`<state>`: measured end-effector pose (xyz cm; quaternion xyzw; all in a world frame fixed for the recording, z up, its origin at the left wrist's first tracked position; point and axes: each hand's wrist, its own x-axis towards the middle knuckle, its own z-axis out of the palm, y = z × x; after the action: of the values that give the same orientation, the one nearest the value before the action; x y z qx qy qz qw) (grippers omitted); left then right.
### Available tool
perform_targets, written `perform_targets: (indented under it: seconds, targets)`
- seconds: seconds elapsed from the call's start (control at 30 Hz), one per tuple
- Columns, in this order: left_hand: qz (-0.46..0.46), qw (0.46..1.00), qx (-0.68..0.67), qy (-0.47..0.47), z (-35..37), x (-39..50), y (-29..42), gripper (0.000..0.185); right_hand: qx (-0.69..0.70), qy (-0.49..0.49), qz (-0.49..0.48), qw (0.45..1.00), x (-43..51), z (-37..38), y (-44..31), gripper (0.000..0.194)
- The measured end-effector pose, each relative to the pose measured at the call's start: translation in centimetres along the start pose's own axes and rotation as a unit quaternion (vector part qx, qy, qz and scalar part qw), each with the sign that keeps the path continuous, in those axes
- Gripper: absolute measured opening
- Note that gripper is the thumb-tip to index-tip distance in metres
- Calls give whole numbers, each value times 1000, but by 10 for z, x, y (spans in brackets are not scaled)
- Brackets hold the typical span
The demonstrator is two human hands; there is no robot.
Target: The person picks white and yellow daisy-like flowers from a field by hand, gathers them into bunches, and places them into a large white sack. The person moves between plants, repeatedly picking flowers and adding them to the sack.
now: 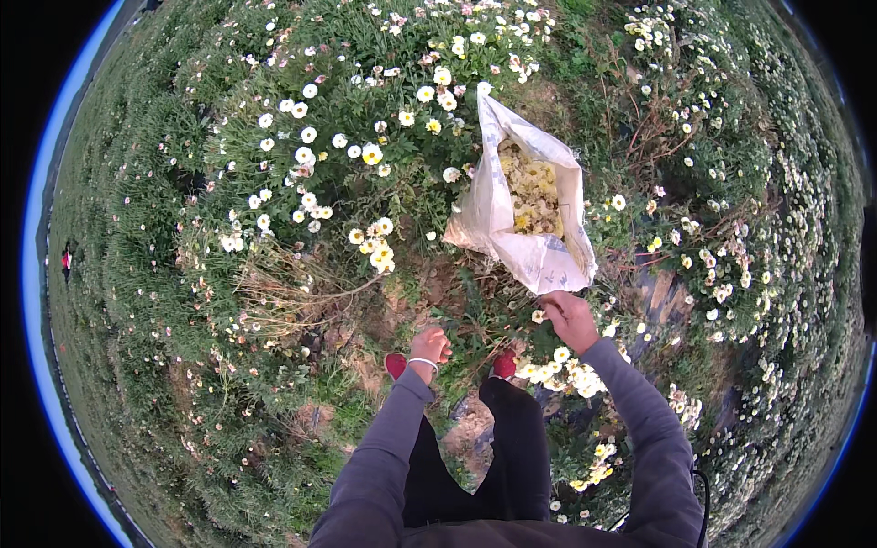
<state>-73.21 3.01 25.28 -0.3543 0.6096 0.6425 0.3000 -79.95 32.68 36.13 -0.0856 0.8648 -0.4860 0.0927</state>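
A white woven plastic sack (479, 212) stands upright on the ground, its mouth wide, with picked pale yellow and white flower heads (531, 185) inside. At the sack's near rim is my right hand (570, 320), its fingers curled in against the lower corner; whether they pinch the rim cannot be told. My left hand (430, 344), with a white band at the wrist, hangs above the ground with its fingers loosely bent; no object shows in it. White flowers with yellow centres (569, 373) grow just below my right hand.
Flowering plants (305, 147) spread on both sides. Dry, leafless stems (294, 294) lean out at the left of bare soil. Dark plastic film (647, 322) lies on the soil at the right. My red shoes (504, 364) stand among low weeds.
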Motion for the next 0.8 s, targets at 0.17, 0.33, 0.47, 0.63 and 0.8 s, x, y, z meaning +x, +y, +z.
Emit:
perform_targets:
  seconds: [0.17, 0.33, 0.47, 0.63, 0.8]
  targets:
    - [148, 948, 257, 112, -112, 12, -37, 18, 38, -255, 87, 962, 6, 99, -23, 16]
    - [253, 762, 576, 152, -220, 36, 8, 30, 52, -301, 51, 951, 46, 229, -48, 18]
    - [323, 639, 682, 148, -252, 96, 48, 52, 8, -296, -50, 954, 84, 319, -55, 17]
    - [268, 556, 776, 126, -273, 195, 40, 73, 32, -303, -103, 947, 112, 388, -9, 15]
    - [-18, 649, 760, 27, -331, 191, -127, 73, 12, -343, -83, 936, 92, 400, 60, 16]
